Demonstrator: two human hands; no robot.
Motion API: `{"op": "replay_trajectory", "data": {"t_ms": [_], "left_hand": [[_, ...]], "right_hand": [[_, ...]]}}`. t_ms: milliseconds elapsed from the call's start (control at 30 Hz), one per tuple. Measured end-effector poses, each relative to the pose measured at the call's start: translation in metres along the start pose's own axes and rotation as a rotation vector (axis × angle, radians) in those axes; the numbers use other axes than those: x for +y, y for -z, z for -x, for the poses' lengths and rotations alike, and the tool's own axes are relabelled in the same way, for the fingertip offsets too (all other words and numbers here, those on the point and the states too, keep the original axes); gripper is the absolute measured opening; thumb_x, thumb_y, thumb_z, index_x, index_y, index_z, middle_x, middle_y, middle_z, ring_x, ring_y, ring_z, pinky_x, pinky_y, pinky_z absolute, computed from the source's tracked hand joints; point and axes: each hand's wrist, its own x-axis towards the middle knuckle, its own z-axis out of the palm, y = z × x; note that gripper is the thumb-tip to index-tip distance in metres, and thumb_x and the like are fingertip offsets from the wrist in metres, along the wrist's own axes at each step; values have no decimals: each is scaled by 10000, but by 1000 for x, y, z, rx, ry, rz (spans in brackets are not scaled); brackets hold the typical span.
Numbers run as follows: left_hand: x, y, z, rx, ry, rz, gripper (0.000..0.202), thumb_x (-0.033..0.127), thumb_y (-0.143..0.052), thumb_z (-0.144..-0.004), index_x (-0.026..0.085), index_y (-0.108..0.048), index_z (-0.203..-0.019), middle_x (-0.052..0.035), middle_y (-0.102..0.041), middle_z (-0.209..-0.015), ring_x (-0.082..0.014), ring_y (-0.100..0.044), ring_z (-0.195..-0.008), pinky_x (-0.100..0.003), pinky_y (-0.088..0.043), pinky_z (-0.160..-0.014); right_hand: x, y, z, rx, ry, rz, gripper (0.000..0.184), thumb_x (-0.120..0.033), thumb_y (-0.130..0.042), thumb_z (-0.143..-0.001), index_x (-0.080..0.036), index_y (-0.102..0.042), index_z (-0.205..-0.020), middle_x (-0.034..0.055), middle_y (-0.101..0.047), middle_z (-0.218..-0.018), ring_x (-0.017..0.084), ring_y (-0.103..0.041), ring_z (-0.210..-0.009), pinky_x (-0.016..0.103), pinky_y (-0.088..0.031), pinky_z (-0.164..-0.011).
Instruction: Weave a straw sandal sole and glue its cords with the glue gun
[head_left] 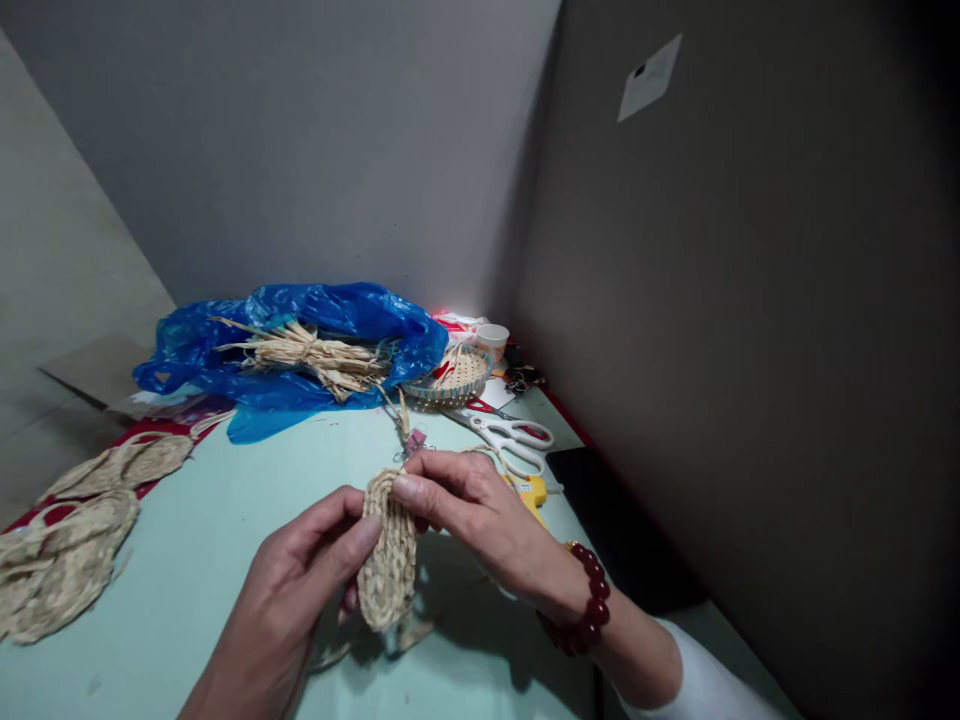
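Both hands (300, 575) (472, 510) pinched on woven straw piece (388, 565) above table (225, 520).

My craft corner, grey walls (300, 150), straw bundle (315, 355) on blue bag (352, 310) at the counter's (225, 500) far edge, scissors (510, 435), glue gun (532, 490)

Green table (225, 500) bears blue bag (360, 310), basket (457, 376), scissors (517, 437) and woven pieces (64, 570).
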Motion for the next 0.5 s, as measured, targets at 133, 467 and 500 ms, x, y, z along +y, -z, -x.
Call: {"op": "replay_trajectory", "data": {"t_ms": [133,467,500], "left_hand": [[-1,0,1,97,-60,34,233,329,-815,-693,205,-737,-875,16,-667,-727,-112,-472,-534,-216,-388,-482],[-7,8,-1,191,-209,-91,246,394,-811,-703,221,-740,-862,32,-611,-614,-144,-523,-536,-238,-450,-529],[-8,8,-1,198,-203,-89,253,396,-821,-688,223,-742,-855,32,-609,-607,-147,-525,-532,-241,-450,-527]], "right_hand": [[0,-4,1,-6,-32,-53,346,-388,-447,-1013,-195,-580,-759,-19,-575,-728,131,-523,-704,258,-411,-713],[0,-28,11,165,68,185,193,-232,-574,-939,-187,-620,-757,-21,-615,-738,125,-565,-720,235,-403,-726],[1,-30,12,199,74,186,189,-224,-574,-934,-187,-620,-755,-18,-619,-741,128,-572,-732,234,-406,-733]]}}
